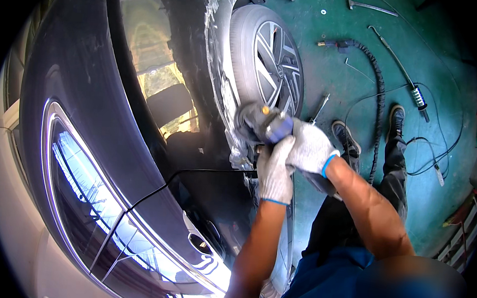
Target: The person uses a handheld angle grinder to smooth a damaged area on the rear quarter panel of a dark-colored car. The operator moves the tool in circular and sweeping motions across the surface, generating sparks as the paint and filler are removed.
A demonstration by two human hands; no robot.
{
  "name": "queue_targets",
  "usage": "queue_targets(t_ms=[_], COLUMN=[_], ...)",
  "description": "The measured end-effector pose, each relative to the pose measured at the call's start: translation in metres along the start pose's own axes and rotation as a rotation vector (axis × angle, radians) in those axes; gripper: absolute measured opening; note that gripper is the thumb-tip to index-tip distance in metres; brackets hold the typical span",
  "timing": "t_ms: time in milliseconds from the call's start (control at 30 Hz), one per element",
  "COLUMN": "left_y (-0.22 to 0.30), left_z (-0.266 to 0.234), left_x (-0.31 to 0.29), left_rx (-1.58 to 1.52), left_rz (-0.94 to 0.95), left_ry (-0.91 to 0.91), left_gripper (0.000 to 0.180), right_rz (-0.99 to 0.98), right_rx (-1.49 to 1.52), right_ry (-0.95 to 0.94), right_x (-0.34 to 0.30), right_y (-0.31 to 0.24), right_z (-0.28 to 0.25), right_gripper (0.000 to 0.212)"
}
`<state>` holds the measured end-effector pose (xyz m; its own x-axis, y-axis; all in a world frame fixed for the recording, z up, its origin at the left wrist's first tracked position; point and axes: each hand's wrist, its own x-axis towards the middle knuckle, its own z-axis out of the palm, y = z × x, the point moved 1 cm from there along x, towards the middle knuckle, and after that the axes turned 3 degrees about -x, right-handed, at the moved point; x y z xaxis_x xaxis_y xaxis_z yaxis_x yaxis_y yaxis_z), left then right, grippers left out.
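My left hand point(276, 175) and right hand point(311, 147) are curled round one angle grinder point(272, 126) jutting just beyond them, beside one alloy wheel point(279, 70).

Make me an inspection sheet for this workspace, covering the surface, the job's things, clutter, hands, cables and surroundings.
Surface: dark car body, with a rough, pale strip along the wheel arch.
Job's things: power tool, its head at the arch beside the wheel; contact cannot be told.
Clutter: hammer and spring-fitted rod on the green floor.
Hands: gloved left hand and gloved right hand both grip the tool; some fingers hidden.
Cables: black hose passes between the shoes; thin cable loops at the right.
Surroundings: slatted metal frame near the lower right edge.
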<state>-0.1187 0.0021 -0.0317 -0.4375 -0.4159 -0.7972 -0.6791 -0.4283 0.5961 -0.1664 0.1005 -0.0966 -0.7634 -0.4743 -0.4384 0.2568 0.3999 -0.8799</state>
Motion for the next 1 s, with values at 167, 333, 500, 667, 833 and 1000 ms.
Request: queue_targets(t_ms=[167, 333, 500, 667, 833, 1000], left_y=[0.019, -0.003, 0.03, 0.022, 0.006, 0.043], left_z=[0.014, -0.003, 0.019, 0.011, 0.007, 0.023], left_x=[0.008, -0.009, 0.001, 0.008, -0.006, 0.008], left_rx=[-0.074, -0.12, -0.081, -0.135, -0.129, -0.125], left_rz=[0.093, 0.04, 0.071, 0.069, 0.127, 0.119], left_ry=[-0.087, 0.003, -0.082, -0.061, -0.01, -0.123], left_gripper=[0.051, 0.053, 0.048, 0.049, 0.041, 0.053], right_rz=[-0.015, 0.014, -0.091, -0.053, -0.003, -0.105], right_rx=[-0.008, -0.075, 0.047, -0.063, -0.145, -0.063], right_ry=[0.003, -0.084, 0.025, -0.038, -0.123, 0.031], right_x=[0.018, -0.005, 0.019, 0.022, 0.007, 0.03], right_y=[-0.017, -0.014, -0.024, -0.025, -0.024, -0.04], right_z=[-0.019, -0.007, -0.026, -0.024, -0.018, -0.042], right_gripper=[0.048, 0.051, 0.048, 0.049, 0.047, 0.041])
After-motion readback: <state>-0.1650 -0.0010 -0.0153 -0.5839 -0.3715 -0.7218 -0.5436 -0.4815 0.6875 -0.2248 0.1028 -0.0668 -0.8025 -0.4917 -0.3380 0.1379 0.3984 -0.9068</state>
